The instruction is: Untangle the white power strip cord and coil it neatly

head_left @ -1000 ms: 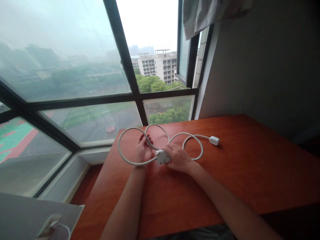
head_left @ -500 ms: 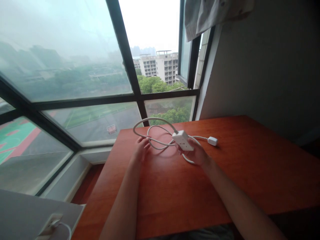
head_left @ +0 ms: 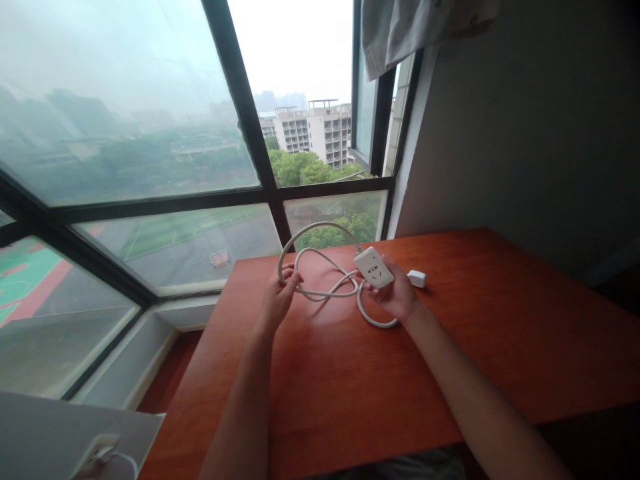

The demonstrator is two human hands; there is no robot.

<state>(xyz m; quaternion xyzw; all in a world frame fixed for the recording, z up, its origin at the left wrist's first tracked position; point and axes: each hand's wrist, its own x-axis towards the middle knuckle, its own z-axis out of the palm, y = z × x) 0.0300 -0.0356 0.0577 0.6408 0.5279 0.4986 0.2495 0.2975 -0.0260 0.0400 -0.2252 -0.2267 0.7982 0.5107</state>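
Observation:
My right hand (head_left: 399, 293) is closed around a small white power strip (head_left: 375, 267), its socket holes turned up towards me. From the strip's top end a white cable (head_left: 320, 225) arches left to my left hand (head_left: 280, 293), which pinches it between thumb and fingers. More of the cable hangs in loose loops between both hands, and one bend rests near the tabletop below the right hand. On the table, just beyond the right hand, lies the white plug (head_left: 417, 279); the cable stretch leading to it is hidden behind that hand.
The reddish-brown wooden table (head_left: 350, 393) stretches under both arms. Behind it stand dark-framed windows (head_left: 270, 193), one pane open outward. A grey curtain (head_left: 400, 33) hangs at top right beside the wall. A wall outlet (head_left: 100, 453) with a white plug in it sits at lower left.
My right hand has turned and lifted the power strip slightly, so its socket face shows more. My left hand's fingers have closed on the cable, and the arch has risen.

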